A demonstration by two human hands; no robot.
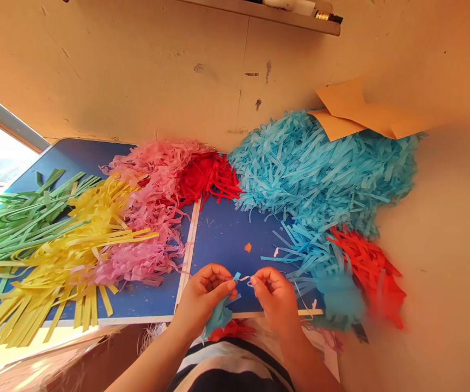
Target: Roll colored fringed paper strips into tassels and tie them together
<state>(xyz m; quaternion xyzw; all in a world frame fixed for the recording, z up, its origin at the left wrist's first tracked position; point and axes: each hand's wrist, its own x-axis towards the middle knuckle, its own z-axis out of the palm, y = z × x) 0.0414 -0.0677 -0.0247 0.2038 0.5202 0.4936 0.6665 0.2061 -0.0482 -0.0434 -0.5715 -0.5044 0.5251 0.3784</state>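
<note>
My left hand (207,294) pinches a strip of blue tissue paper (217,318) near the table's front edge, its fringe hanging down below the palm. From the top of that paper a thin pale string (244,279) runs across to my right hand (274,294), whose thumb and forefinger are closed on it. Both hands sit close together over the edge of the blue table (226,245). Beyond my right hand lies a bundle of blue paper fringe (312,250), and a white thread (300,296) trails beside it.
A large heap of blue fringe (324,174) lies back right, with orange paper (345,109) on top and red fringe (371,267) beside it. Red (206,174), pink (157,212), yellow (104,207) and green fringes (34,218) spread leftward. A wall (177,71) rises behind.
</note>
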